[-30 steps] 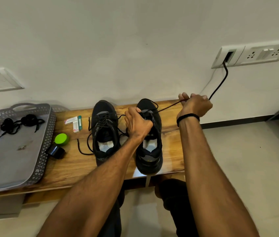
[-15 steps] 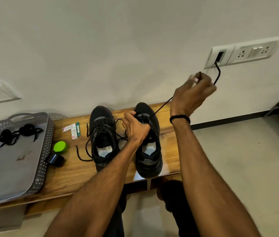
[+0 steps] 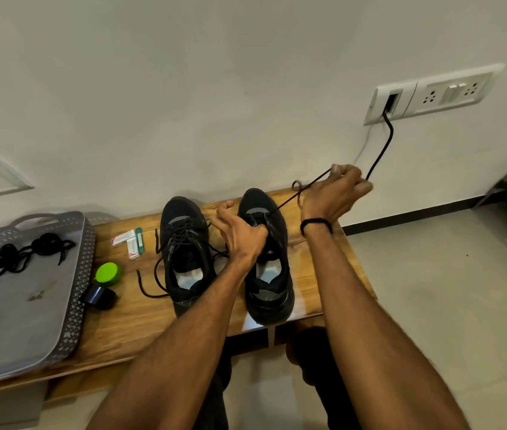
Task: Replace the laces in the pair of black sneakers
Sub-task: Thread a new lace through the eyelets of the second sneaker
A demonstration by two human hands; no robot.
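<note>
status. the right-hand sneaker (image 3: pixel 272 293) stands upright on the wooden bench (image 3: pixel 140 321), toe toward the wall, heel at the near edge. my left hand (image 3: pixel 239 232) grips it at the tongue and upper eyelets, fingers curled, thumb raised. my right hand (image 3: pixel 336 193), beyond the toe and to its right, pinches a black lace (image 3: pixel 286 201) in curled fingers. the lace runs nearly straight from the eyelets to that pinch. i cannot tell whether this lace is an old one coming out or a new one going in.

fault 1, knot. a slack curl sits in the lace just beside my right wrist. a hard pull probably cinches it into a knot that jams at an eyelet.

fault 2, tip or slide. with the heel at the edge, a pull stronger than my left grip could rock the sneaker or shift it off the bench.

fault 3, snag. a power cable (image 3: pixel 382 150) hangs from a wall socket (image 3: pixel 391 102) above and right of the sneaker, just beside my right knuckles. a wider draw could catch it.

fault 4, drag. the left-hand sneaker (image 3: pixel 183 243), just left of the landmark, trails loose lace ends, one close to my left wrist. moving that arm may pull them.

fault 5, mix-up. bundled laces (image 3: pixel 28 251) lie in a grey perforated tray (image 3: pixel 87 243) well left of the sneaker. all laces are black, so old and new are easily confused.
</note>
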